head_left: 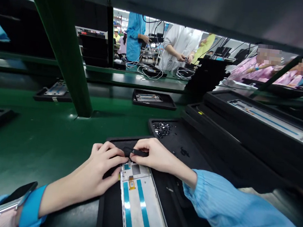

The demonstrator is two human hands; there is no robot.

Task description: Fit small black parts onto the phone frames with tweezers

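our right hand point(155, 157) is pinched closed on a pair of black tweezers point(139, 152), with the tips pointing left toward our left hand point(105, 167). that hand is curled, its fingers bent and lying against the right hand's fingertips; whether it grips anything we cannot tell. both hands sit just over the top end of a long phone frame point(142, 202), which runs down and away from them toward us. two teal strips point(144, 210) run along the frame, and a small orange label point(131, 184) sits near its top end, too small for us to read.

the frame lies in a black tray point(107, 210), which rests on a green worktop point(41, 156). a heap of small dark parts point(163, 129) lies in a second black tray point(181, 142) just beyond our hands. a watch point(15, 196) sits on our left wrist, and blue ribbed sleeves point(238, 213) cover both arms.

to the right, stacked black trays point(263, 129) hold more long frames. farther along the worktop are other trays point(153, 99), past a green post point(63, 46). beyond them, in a bright factory hall, co-workers point(180, 46) in blue, white and pink work among white cables point(145, 70).
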